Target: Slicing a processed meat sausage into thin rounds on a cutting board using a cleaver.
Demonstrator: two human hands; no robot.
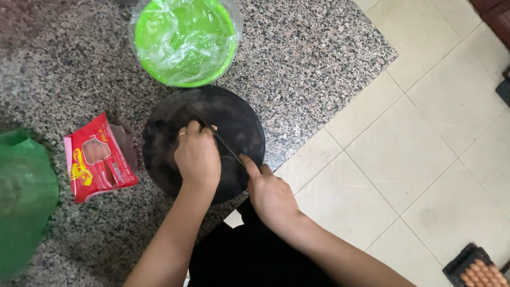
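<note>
On the dark round board (234,114), the left hand (197,155) grip pinches a small food piece (213,127); the right hand (271,194) grip is closed round a knife (226,143). Green bowl (183,40) far, red packet (98,157) left, on the granite table (319,58).

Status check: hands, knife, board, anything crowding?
Left hand pinning a small item, mostly hidden, on round dark board. Right hand gripping knife, blade at left fingertips. Red packet and green bowl beside board, clear.

Round black cutting board (239,122) lies flat on the speckled granite table (319,58), near its edge. Dark-bladed knife (223,141) slants across the board. Small pale food piece (213,127), mostly hidden, sits beside the blade.
</note>
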